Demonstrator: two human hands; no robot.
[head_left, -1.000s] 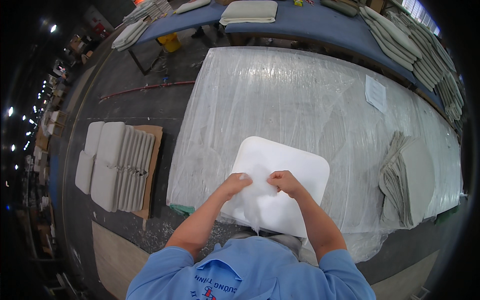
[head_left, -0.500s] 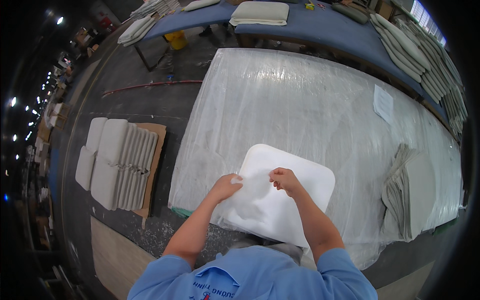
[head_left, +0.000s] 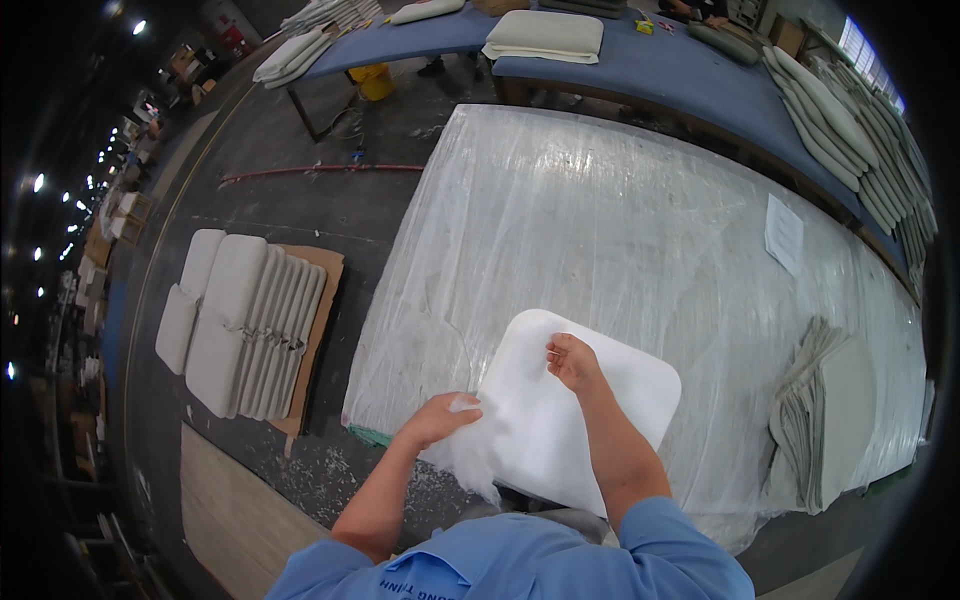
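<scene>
A white cushion pad [head_left: 540, 430] with rounded corners lies in front of me on the near edge of a film-wrapped stack. My left hand [head_left: 440, 420] is at the pad's left edge, closed on a tuft of white wadding [head_left: 468, 455]. The wispy sheet hangs below the fingers, past the stack's edge. Over the far half of the pad is my right hand [head_left: 572, 362], its fingers curled together. Whatever may be between those fingertips is too small to make out.
The film-wrapped stack [head_left: 560, 220] carries a paper sheet [head_left: 783, 235] and a pile of grey cushion covers [head_left: 825, 420] on the right. Stacked pale cushions [head_left: 225, 330] stand on cardboard on the floor to the left. Beyond is a blue-topped table [head_left: 660, 70] with more cushions.
My left hand has moved down and slightly left, drawing the wadding off the pad's left side so it hangs over the edge. My right hand has shifted slightly in view, still above the pad.
</scene>
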